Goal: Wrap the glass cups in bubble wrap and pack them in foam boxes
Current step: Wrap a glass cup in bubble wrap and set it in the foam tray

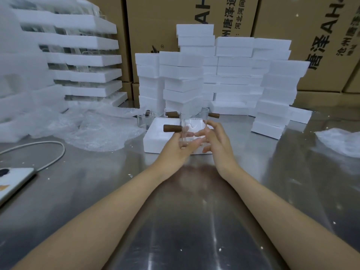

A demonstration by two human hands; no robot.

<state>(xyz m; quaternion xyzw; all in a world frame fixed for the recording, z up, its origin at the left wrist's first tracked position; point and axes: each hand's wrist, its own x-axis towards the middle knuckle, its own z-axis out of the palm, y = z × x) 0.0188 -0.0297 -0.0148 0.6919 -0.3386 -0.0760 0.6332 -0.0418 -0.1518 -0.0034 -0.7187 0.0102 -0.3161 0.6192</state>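
Left hand (176, 151) grips the glass cup (191, 131) over the foam box (155, 142); right hand (218, 141) is spread beside it. Support the base; wrap before seating.

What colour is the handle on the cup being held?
Dark brown handle on the glass cup; head view.
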